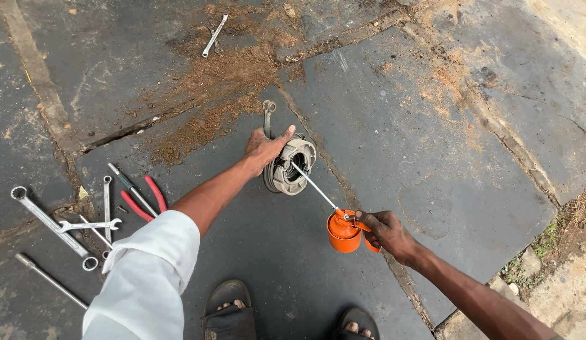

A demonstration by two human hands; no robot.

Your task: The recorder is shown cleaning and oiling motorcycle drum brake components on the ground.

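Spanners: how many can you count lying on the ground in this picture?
5. One at the top; one behind the round part; three in the tool pile at left: a long ring spanner, a level one, an upright one. The sleeve may hide more.

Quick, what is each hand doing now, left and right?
Left hand: closed on the round metal part, holding it on edge on the ground.
Right hand: closed on the orange oil can, spout at the part.

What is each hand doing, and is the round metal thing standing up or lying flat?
Left hand: gripping the round grey metal drum's rim.
Right hand: holding the orange oil can.
Round grey metal drum: tipped up on edge.
Orange oil can: upright, thin spout inside the drum.
Red-handled pliers: lying flat, handles spread.
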